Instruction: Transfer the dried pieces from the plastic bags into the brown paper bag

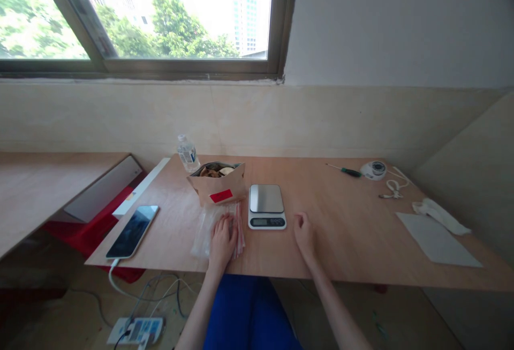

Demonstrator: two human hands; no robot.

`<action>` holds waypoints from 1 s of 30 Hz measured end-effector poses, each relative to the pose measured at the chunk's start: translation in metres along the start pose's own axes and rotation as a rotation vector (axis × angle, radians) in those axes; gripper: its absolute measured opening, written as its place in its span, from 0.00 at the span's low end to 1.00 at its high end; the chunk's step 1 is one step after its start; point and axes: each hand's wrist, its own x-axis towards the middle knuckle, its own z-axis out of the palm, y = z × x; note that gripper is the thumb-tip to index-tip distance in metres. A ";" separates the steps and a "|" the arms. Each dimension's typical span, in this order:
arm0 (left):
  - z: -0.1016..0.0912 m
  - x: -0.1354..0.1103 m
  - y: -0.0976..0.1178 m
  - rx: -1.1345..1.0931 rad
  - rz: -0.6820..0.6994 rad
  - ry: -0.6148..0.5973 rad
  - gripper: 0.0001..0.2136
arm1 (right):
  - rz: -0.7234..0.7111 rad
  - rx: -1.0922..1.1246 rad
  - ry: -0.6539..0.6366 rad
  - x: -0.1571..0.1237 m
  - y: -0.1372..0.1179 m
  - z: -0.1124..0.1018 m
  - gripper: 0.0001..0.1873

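My left hand point(224, 238) lies palm down, fingers stretched out, on a stack of clear plastic zip bags point(203, 236) with red-edged seals. Right of the digital scale point(266, 200), my right hand point(303, 232) rests on the table as a loose fist, with nothing visible in it. The scale has a bare metal plate and a dark display panel facing me. Behind the bags stands an open brown paper pouch point(201, 188) with a red label. Brown and pale dried slices point(217, 171) show in its mouth.
A plastic bottle point(188, 153) stands behind the pouch. A phone point(133, 231) charges at the table's left edge. On the right lie a screwdriver point(350, 172), a white dome camera point(373, 170) with its cable, a grey sheet point(436, 240) and a white cloth point(440, 216).
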 end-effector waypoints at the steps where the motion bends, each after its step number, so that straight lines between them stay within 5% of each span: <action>1: 0.000 0.000 0.000 -0.005 0.001 0.006 0.15 | 0.003 -0.007 0.004 0.000 0.001 0.000 0.17; 7: -0.006 -0.004 0.004 -0.085 0.028 0.077 0.12 | 0.032 -0.057 0.041 0.001 0.004 0.002 0.17; 12: -0.041 0.003 0.032 -0.161 0.189 0.330 0.11 | 0.048 -0.032 0.046 0.001 0.004 0.003 0.16; 15: -0.080 0.034 0.059 -0.179 0.292 0.567 0.10 | 0.028 -0.015 0.048 0.000 0.004 0.003 0.17; 19: -0.135 0.103 0.089 -0.110 0.220 0.806 0.10 | 0.036 -0.013 0.042 0.000 0.005 0.002 0.17; 21: -0.153 0.135 0.096 -0.027 0.178 0.692 0.11 | 0.042 -0.006 0.042 0.000 0.005 0.001 0.17; 24: -0.161 0.166 0.094 0.099 0.095 0.334 0.11 | 0.049 0.011 0.043 -0.001 0.005 0.001 0.17; 27: -0.154 0.176 0.086 0.225 0.042 0.048 0.12 | 0.039 0.045 0.048 0.000 0.004 0.000 0.18; 30: -0.148 0.180 0.081 0.304 0.033 -0.072 0.15 | 0.020 0.074 0.059 0.000 0.003 0.000 0.18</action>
